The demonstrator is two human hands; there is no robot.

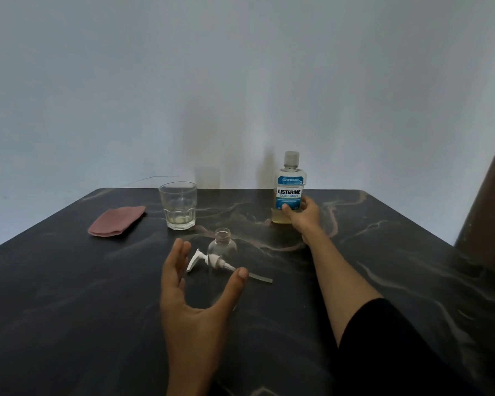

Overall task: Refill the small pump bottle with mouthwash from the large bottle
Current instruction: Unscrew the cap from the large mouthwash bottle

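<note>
A small clear pump bottle (pixel 223 254) stands upright on the dark table with its neck uncovered. Its white pump head (pixel 205 260) with a clear tube lies on the table right behind it. My left hand (pixel 193 292) is spread wide around the near side of the small bottle, fingers straight, thumb at its right; whether it touches the glass is unclear. The large mouthwash bottle (pixel 289 184) stands at the back right, cap on, with a little yellowish liquid at the bottom. My right hand (pixel 302 217) grips its lower part.
A drinking glass (pixel 178 205) with a trace of liquid stands behind the small bottle. A folded pink cloth (pixel 116 221) lies at the left. The dark marbled table (pixel 69 295) ends at a pale wall. A brown post (pixel 489 212) rises at the right edge.
</note>
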